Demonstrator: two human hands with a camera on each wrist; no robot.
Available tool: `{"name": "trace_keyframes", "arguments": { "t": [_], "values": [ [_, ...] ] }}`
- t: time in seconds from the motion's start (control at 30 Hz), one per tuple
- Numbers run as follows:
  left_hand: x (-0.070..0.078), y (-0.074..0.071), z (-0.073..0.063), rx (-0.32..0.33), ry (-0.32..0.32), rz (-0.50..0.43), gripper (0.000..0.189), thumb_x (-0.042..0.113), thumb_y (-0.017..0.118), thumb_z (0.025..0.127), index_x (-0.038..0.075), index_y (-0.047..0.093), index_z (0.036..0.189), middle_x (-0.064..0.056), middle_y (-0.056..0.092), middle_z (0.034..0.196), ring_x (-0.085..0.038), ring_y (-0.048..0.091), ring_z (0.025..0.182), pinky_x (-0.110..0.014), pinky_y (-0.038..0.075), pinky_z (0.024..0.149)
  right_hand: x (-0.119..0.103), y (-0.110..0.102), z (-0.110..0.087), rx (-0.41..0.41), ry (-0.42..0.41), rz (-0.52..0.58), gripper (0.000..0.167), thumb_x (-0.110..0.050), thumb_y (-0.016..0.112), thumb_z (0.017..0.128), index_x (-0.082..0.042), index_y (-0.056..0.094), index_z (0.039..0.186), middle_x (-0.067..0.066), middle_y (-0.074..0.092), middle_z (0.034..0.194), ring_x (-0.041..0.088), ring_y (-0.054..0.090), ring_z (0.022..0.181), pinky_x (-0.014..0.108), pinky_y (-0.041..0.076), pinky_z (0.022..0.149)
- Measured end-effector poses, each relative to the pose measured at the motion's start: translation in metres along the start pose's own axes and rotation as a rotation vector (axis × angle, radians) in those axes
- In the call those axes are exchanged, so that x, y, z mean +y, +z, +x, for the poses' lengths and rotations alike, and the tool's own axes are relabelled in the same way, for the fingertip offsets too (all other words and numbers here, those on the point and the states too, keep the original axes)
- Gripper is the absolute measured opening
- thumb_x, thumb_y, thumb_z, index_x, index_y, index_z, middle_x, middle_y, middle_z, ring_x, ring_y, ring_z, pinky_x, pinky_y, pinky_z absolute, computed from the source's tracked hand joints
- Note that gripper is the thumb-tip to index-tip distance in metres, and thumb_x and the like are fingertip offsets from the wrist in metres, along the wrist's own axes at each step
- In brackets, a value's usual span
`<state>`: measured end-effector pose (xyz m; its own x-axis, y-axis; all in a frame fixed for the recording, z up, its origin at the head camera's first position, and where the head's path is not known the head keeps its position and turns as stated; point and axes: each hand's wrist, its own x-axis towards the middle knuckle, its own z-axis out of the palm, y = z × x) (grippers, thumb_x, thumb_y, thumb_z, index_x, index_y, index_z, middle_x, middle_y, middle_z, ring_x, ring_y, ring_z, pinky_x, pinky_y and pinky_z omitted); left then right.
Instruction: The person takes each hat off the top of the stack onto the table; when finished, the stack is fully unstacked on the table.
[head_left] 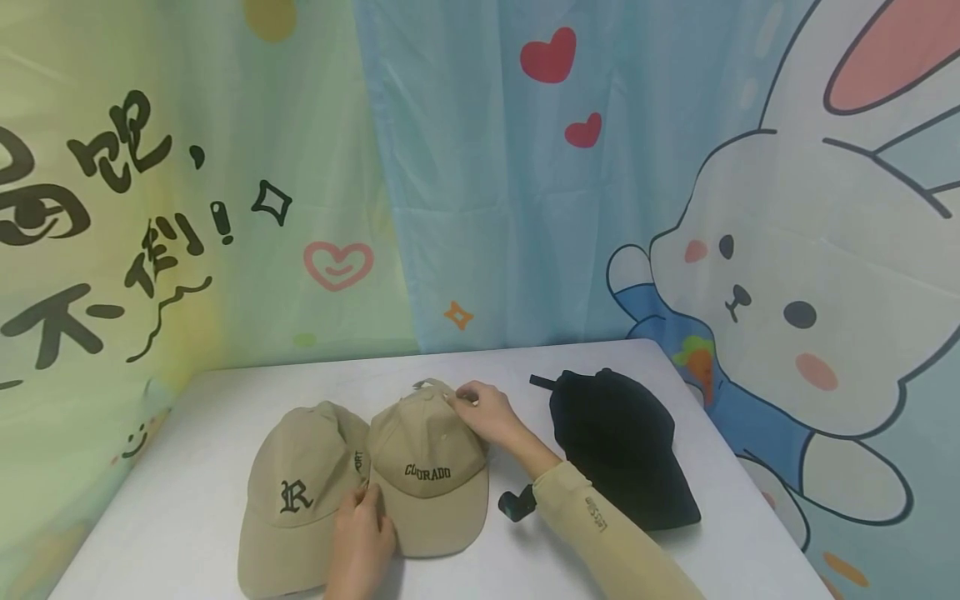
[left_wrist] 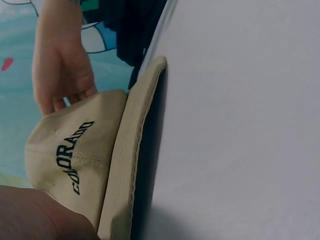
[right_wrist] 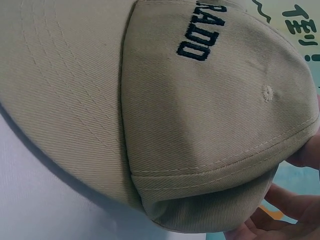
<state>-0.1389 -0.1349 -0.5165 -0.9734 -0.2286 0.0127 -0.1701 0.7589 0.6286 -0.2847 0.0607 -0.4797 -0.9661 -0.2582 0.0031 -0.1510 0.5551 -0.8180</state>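
On a white table (head_left: 187, 500) a beige COLORADO cap (head_left: 427, 442) sits between a beige R cap (head_left: 288, 458) left and black cap (head_left: 615, 442) right, right hand (head_left: 487, 414) pinching its far right edge, left hand (head_left: 362, 537) at its near left, grip hidden; light, even hold should avoid denting

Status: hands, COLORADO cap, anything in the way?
Right hand pinches COLORADO cap near its back. Left hand at cap's side, grip unclear. R cap crowds that side; black cap sits apart.
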Motion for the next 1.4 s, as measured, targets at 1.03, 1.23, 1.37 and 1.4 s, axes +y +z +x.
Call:
{"name": "trace_keyframes", "arguments": {
  "t": [1.03, 1.23, 1.37, 1.4],
  "values": [
    [-0.003, 0.005, -0.004, 0.093, 0.061, -0.009, 0.047, -0.004, 0.064, 0.082, -0.017, 0.055, 0.126, -0.035, 0.045, 0.133, -0.051, 0.044, 0.122, -0.061, 0.04, 0.103, 0.007, 0.01, 0.002, -0.021, 0.025, 0.002, 0.043, -0.037, 0.055, 0.099, -0.004, 0.061, 0.127, 0.018, 0.06, 0.128, 0.036, 0.056, 0.119, 0.047, 0.055, 0.09],
    [-0.004, 0.006, -0.005, 0.104, 0.09, -0.016, 0.047, -0.001, 0.067, 0.083, -0.017, 0.055, 0.125, -0.035, 0.047, 0.13, -0.05, 0.046, 0.119, -0.061, 0.04, 0.102, 0.011, 0.012, 0.003, -0.021, 0.027, 0.004, 0.042, -0.036, 0.055, 0.099, -0.004, 0.062, 0.125, 0.019, 0.06, 0.128, 0.037, 0.056, 0.118, 0.048, 0.055, 0.09],
    [-0.004, 0.007, -0.005, 0.114, 0.104, -0.014, 0.046, 0.001, 0.068, 0.083, -0.017, 0.057, 0.124, -0.034, 0.049, 0.129, -0.05, 0.048, 0.117, -0.061, 0.041, 0.101, 0.012, 0.013, 0.003, -0.021, 0.032, -0.011, 0.041, -0.035, 0.054, 0.099, -0.004, 0.062, 0.125, 0.019, 0.059, 0.129, 0.038, 0.055, 0.12, 0.05, 0.053, 0.092],
    [-0.004, 0.007, -0.005, 0.113, 0.103, -0.013, 0.046, 0.001, 0.069, 0.083, -0.017, 0.057, 0.124, -0.034, 0.049, 0.128, -0.05, 0.048, 0.117, -0.061, 0.042, 0.101, 0.012, 0.013, 0.003, -0.021, 0.035, -0.017, 0.041, -0.035, 0.053, 0.1, -0.004, 0.062, 0.125, 0.019, 0.059, 0.129, 0.038, 0.055, 0.12, 0.051, 0.053, 0.093]
  ]
}}
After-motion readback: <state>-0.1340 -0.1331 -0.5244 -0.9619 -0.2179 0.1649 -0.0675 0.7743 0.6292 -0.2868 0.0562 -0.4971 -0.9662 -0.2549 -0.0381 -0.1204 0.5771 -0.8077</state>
